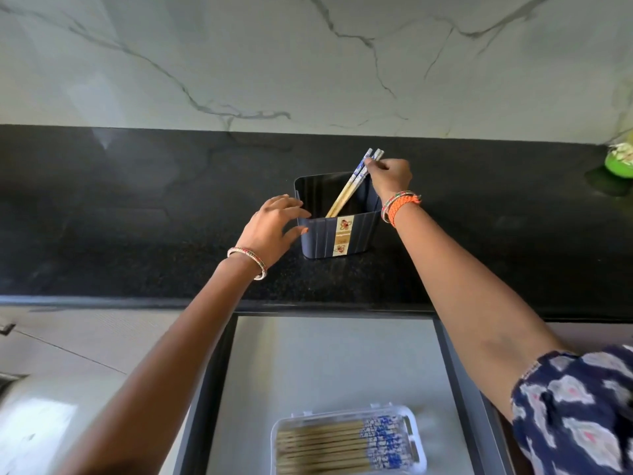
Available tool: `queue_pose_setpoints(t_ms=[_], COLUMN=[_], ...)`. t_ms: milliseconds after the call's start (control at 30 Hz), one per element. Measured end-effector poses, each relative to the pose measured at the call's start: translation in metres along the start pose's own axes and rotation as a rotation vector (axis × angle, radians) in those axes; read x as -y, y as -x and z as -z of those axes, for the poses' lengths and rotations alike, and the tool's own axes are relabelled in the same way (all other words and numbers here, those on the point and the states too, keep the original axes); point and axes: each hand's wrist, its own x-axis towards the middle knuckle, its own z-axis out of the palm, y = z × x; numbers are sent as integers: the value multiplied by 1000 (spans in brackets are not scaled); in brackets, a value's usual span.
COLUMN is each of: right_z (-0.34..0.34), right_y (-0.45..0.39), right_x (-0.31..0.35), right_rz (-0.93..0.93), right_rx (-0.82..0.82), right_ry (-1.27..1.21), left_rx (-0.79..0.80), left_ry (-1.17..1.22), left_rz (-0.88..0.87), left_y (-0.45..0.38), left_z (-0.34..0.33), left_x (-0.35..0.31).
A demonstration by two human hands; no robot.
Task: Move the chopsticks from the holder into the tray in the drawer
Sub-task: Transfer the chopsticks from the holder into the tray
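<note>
Two chopsticks point(356, 181) in holder point(329, 234)

Navy ribbed holder point(322, 236); chopsticks point(352, 182) tan with blue-white floral tops.

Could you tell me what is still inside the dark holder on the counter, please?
Inside the holder lean two chopsticks, their patterned tops pinched by the right hand. Its near wall hides the bottom.

You see a dark speckled stone table point(137, 207) with a dull sheen, and a glossy veined marble wall point(239, 56). The holder point(325, 234) looks like ribbed matt plastic, the chopsticks point(352, 186) pale wood with glazed blue-patterned tops, the tray point(416, 437) clear plastic.
</note>
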Motion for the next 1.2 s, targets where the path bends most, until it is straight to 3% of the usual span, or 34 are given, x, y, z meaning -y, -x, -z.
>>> queue_pose_setpoints(t_ms=[233,467,767,1200], right_z=[10,31,27,32], right_y=[4,15,10,3], right_x=[10,24,19,26], right_rz=[-27,-13,-213,-171], right_rx=[-85,-46,25,-2], right_ry=[-57,-87,-97,-163], left_rx=[-15,17,29,-40], left_ry=[6,61,81,78], left_rz=[42,82,83,84], left_y=[1,8,9,2], left_z=[1,8,7,7], left_x=[-6,-17,-14,-14])
